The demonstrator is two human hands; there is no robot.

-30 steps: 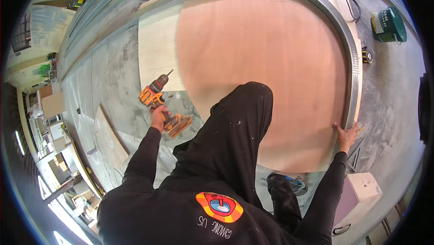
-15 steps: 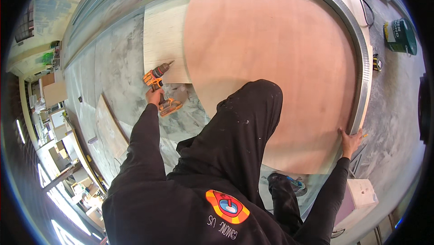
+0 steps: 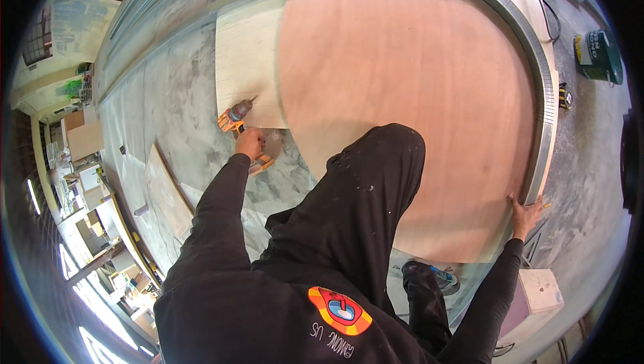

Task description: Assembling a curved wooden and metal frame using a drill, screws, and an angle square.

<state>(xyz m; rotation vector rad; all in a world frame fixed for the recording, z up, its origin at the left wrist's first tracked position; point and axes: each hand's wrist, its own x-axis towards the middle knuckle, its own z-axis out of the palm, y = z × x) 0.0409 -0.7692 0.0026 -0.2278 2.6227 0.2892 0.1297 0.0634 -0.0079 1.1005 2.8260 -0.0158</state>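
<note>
My left hand (image 3: 251,143) is closed round the handle of an orange and black cordless drill (image 3: 230,120). The drill's bit points up and right over a pale plywood strip (image 3: 248,62). At the right, my right hand (image 3: 526,219) grips the near end of a bent grey metal track (image 3: 541,89). A thin yellow pencil-like stick (image 3: 547,205) pokes out by its fingers. The track curves round the edge of a large reddish plywood sheet (image 3: 416,62) with a rounded outline. My bent knee covers part of the sheet.
A green bucket (image 3: 599,59) and a tape measure (image 3: 565,96) are on the concrete floor at the right. A pale box-like block (image 3: 538,293) stands near my right forearm. Another board (image 3: 168,189) lies at the left. Long metal lengths (image 3: 147,28) run along the far left.
My left hand has shifted and now wraps over the drill's handle, hiding more of it. The right hand keeps its place on the track. The whole view has shifted slightly.
</note>
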